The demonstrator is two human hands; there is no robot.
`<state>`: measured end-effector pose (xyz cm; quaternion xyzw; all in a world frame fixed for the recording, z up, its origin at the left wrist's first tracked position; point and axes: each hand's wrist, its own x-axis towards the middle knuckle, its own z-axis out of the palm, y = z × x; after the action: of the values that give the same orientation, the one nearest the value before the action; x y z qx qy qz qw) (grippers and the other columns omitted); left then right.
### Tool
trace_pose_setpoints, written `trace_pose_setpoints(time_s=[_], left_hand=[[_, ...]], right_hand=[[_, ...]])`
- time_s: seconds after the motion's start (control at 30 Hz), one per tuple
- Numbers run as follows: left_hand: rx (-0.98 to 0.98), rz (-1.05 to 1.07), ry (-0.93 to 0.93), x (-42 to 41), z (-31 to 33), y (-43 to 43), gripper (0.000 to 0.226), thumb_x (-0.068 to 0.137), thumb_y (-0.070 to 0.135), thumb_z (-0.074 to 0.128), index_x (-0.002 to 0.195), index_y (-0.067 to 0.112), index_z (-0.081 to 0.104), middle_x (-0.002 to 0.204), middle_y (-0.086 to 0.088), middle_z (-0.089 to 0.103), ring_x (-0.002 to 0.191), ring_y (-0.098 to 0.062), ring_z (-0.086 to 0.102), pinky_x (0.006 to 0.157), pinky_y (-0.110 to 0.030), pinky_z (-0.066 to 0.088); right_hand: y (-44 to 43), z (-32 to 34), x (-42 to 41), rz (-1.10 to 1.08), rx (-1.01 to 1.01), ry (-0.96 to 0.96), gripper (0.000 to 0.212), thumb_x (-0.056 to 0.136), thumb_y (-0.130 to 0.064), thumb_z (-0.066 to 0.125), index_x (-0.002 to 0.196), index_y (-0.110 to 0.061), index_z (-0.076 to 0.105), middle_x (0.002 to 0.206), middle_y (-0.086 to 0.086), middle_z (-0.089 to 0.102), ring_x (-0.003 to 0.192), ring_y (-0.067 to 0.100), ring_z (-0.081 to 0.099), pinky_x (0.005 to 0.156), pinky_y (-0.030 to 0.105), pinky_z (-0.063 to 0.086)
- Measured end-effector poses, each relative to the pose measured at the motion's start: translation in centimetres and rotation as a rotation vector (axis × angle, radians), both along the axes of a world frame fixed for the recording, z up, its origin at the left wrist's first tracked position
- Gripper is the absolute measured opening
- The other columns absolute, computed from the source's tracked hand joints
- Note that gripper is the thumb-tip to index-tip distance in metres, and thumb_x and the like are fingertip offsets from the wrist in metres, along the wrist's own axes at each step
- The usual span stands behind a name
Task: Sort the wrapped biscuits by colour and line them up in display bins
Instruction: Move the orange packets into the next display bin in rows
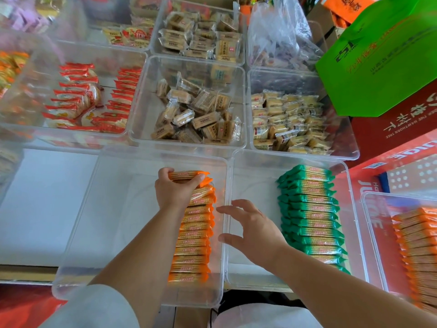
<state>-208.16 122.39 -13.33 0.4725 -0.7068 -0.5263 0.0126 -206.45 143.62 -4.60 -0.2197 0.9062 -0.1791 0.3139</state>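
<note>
Orange pkts [194, 233]: L bin [113, 221] (green pkts [312, 216]: R bin [250, 185]).

— What is worn?
— A pale grey sleeve [94, 306] is seen on the left arm, ending above the bare forearm.
— And below?
— Similar pale cloth [264, 316] is glimpsed at the lower edge.

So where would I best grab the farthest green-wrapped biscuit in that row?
Probably its upper long edge, coming from above: the green-wrapped biscuit stands on edge, far face free, near face against the green row. The left hand grips an orange-wrapped biscuit similarly.
</note>
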Motion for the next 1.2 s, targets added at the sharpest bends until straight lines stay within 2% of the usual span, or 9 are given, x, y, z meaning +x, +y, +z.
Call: trace_pose_setpoints(time_s=[0.23, 0.37, 0.53, 0.6, 0.7, 0.83, 0.93, 1.07, 1.2], left_hand=[[0.149, -0.164, -0.131, -0.5, 0.0, -2.2, 0.084, 0.061, 0.077, 0.078, 0.12, 0.03, 0.043, 0.115, -0.001, 0.06, 0.097, -0.025, 0.064, 0.086, -0.049, 0.058], [0.182, -0.285, -0.161, -0.5, 0.4, -3.0, 0.088, 0.061, 0.081, 0.074, 0.122, 0.026, 0.04, 0.113, -0.001, 0.06, 0.095, -0.022, 0.064, 0.079, -0.044, 0.058], [0.296, -0.248, -0.016, 1.7, -0.3, -2.5, 0.095, 0.066, 0.058, 0.087, 0.14, 0.035, 0.032, 0.128, 0.0, 0.057, 0.108, -0.022, 0.063, 0.091, -0.046, 0.056], [0.274, -0.213, 0.042, 2.6, -0.9, -2.3, 0.096, 0.067, 0.051, 0.09, 0.142, 0.041, 0.03, 0.131, 0.001, 0.055, 0.112, -0.023, 0.062, 0.094, -0.05, 0.055], [0.186, -0.191, 0.047, 3.0, -1.1, -1.8, 0.1, 0.062, 0.06, 0.089, 0.14, 0.046, 0.029, 0.126, 0.004, 0.058, 0.109, -0.024, 0.064, 0.09, -0.052, 0.057], [0.006, -0.141, -0.004, 2.5, -0.6, -0.8, 0.093, 0.067, 0.065, 0.083, 0.14, 0.033, 0.033, 0.111, 0.003, 0.061, 0.095, -0.021, 0.064, 0.078, -0.037, 0.056], [-0.05, -0.091, -0.064, 1.7, -0.3, -0.9, 0.091, 0.062, 0.073, 0.08, 0.128, 0.026, 0.039, 0.111, 0.002, 0.061, 0.091, -0.02, 0.062, 0.076, -0.036, 0.054], [0.002, -0.03, -0.146, 0.8, -0.3, -1.2, 0.111, 0.053, 0.078, 0.082, 0.137, 0.024, 0.034, 0.127, -0.006, 0.059, 0.105, -0.029, 0.063, 0.083, -0.043, 0.056], [-0.131, 0.003, -0.138, 1.0, -0.3, -0.9, 0.116, 0.048, 0.086, 0.076, 0.137, 0.022, 0.038, 0.135, -0.006, 0.055, 0.117, -0.031, 0.06, 0.09, -0.05, 0.055]], right_hand=[[0.0, -0.3, 0.0, -0.011, -0.027, 0.001, 0.061, 0.089, -0.058, 0.065, 0.143, -0.055, 0.038, 0.155, -0.018, 0.029, 0.134, 0.012, 0.045, 0.101, 0.036, 0.049], [0.0, -0.3, 0.1, -0.01, -0.024, 0.003, 0.061, 0.089, -0.058, 0.065, 0.143, -0.056, 0.037, 0.155, -0.019, 0.029, 0.136, 0.011, 0.042, 0.102, 0.035, 0.048], [0.1, -0.3, 0.1, -0.001, -0.025, 0.011, 0.061, 0.09, -0.058, 0.064, 0.144, -0.055, 0.037, 0.154, -0.019, 0.03, 0.137, 0.01, 0.04, 0.101, 0.034, 0.046], [0.1, -0.4, 0.1, -0.004, -0.031, 0.01, 0.061, 0.09, -0.058, 0.064, 0.144, -0.055, 0.037, 0.153, -0.018, 0.031, 0.136, 0.01, 0.042, 0.101, 0.034, 0.047], [0.1, -0.5, 0.1, -0.007, -0.031, 0.008, 0.06, 0.09, -0.059, 0.064, 0.144, -0.056, 0.037, 0.154, -0.018, 0.031, 0.135, 0.011, 0.043, 0.101, 0.035, 0.048], [0.1, -0.5, 0.2, -0.01, -0.031, 0.009, 0.061, 0.09, -0.059, 0.063, 0.145, -0.056, 0.036, 0.154, -0.017, 0.032, 0.135, 0.012, 0.043, 0.102, 0.036, 0.048], [0.2, -0.6, 0.3, -0.006, -0.034, 0.011, 0.061, 0.09, -0.06, 0.061, 0.146, -0.055, 0.035, 0.153, -0.016, 0.033, 0.135, 0.012, 0.043, 0.103, 0.036, 0.048], [0.3, -0.6, 0.3, -0.009, -0.041, 0.011, 0.061, 0.091, -0.059, 0.061, 0.145, -0.056, 0.034, 0.151, -0.017, 0.035, 0.134, 0.012, 0.043, 0.103, 0.035, 0.047], [0.2, -0.5, 0.3, -0.007, -0.035, 0.011, 0.061, 0.092, -0.058, 0.061, 0.146, -0.055, 0.033, 0.15, -0.017, 0.036, 0.133, 0.011, 0.043, 0.102, 0.034, 0.047]])
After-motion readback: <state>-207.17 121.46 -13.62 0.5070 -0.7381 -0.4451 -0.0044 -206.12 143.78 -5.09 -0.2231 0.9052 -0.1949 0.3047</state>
